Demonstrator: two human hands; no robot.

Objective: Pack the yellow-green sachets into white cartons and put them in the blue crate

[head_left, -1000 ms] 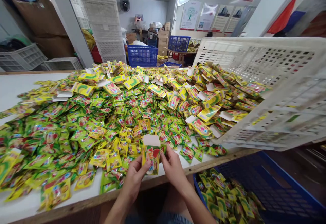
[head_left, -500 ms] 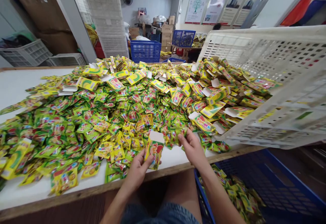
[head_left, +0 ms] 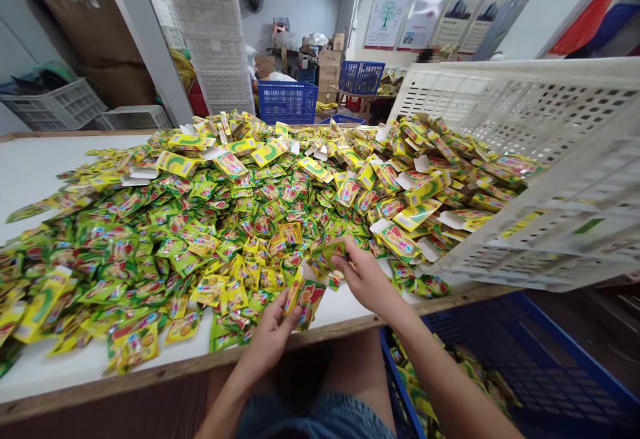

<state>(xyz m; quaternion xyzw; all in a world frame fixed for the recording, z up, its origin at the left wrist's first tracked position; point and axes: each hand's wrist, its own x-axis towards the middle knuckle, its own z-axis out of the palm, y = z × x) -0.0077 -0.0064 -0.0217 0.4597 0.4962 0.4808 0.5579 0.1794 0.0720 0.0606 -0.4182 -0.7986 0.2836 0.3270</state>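
My left hand (head_left: 275, 328) is closed round a small printed candy box (head_left: 306, 299), held upright and tilted over the table's front edge. Between the fingers of my right hand (head_left: 365, 276) is a green candy packet (head_left: 327, 257), right at the box's top end; whether its tip is inside the box I cannot tell. Behind both hands spreads a big pile of green packets (head_left: 165, 226). Several yellow packets (head_left: 233, 289) lie just left of the box.
A white perforated crate (head_left: 530, 252) lies tipped on the right, with many open boxes (head_left: 415, 216) spilling from it. Below the table edge at right stands a blue crate (head_left: 540, 346) with filled boxes. The white tabletop (head_left: 30, 386) has a wooden edge.
My right hand first moved right, away from the box, with a packet between its fingers. It then brought the packet back left to the box's top. My left hand kept hold of the box.
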